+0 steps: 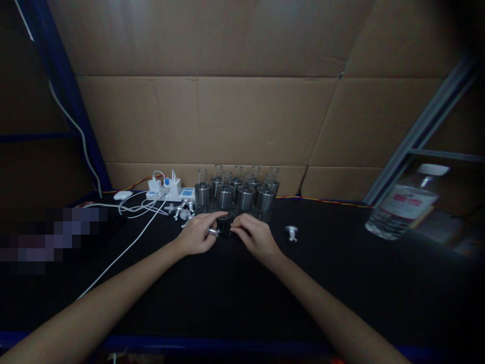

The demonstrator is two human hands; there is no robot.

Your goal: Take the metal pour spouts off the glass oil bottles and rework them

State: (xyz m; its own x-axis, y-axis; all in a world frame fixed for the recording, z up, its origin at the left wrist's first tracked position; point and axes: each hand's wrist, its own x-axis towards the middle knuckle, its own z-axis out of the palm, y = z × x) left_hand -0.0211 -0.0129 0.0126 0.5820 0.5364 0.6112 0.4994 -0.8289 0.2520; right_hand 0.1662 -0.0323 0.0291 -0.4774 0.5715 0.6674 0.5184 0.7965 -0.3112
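My left hand (199, 233) is closed around a small silver metal fitting (213, 232), its index finger stretched toward the right. Close beside it, my right hand (259, 236) pinches something thin and dark that is too small to name. Just beyond both hands stand several metal cylinders (246, 196) with clear glass tubes on top and clear glass below. More silver fittings (185, 212) lie in a loose pile past my left hand. A single silver fitting (291, 233) rests on the black table to the right of my right hand.
A white power strip (188, 194) with chargers and tangled white cables (132, 245) sits at the back left. At the right stands a clear plastic bottle (403, 205) with a white cap. A cardboard wall (212, 119) closes off the back of the black tabletop (227, 298).
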